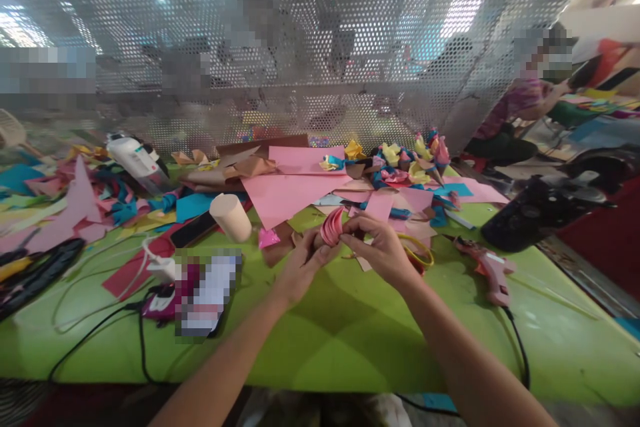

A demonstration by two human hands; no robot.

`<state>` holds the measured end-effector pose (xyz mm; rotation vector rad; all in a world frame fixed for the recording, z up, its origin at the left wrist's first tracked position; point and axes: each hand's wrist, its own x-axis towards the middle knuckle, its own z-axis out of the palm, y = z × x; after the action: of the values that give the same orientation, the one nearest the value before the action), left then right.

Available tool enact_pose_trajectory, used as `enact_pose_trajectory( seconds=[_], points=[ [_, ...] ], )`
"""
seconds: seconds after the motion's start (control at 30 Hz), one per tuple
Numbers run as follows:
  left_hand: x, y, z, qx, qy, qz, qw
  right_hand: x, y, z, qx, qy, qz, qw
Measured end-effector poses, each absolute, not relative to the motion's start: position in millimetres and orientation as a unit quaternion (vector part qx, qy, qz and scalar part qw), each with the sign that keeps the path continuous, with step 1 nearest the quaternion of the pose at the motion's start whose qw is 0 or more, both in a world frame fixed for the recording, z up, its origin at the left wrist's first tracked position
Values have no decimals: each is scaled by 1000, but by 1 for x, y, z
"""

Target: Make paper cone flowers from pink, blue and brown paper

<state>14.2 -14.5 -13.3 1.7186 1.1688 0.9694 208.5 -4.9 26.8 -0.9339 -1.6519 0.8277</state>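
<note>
Between my two hands, above the middle of the green table, is a small pink paper piece with several curved layers or folds. My left hand is closed around its lower left side, thumb along the bottom. From the right, my right hand pinches at its edge with thumb and fingertips. Just beyond lie a small bright pink piece and large pink paper sheets. A yellow ring-shaped roll or band rests beside my right wrist.
A pink glue gun with a cord lies at right, near a dark tumbler. At left are a phone, a power strip with cables, a cream cylinder and a white bottle. Crumpled paper flowers are piled behind.
</note>
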Motion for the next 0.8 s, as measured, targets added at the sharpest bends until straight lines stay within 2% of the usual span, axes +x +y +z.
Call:
enact_pose_trajectory(
  seconds=[0.2,0.8],
  points=[
    [18,-18,-5,653,450,401,458,207,-6,30,-384,-683,356,509],
    [15,-17,-7,657,479,390,433,208,-8,29,-384,-693,366,488]
  ],
)
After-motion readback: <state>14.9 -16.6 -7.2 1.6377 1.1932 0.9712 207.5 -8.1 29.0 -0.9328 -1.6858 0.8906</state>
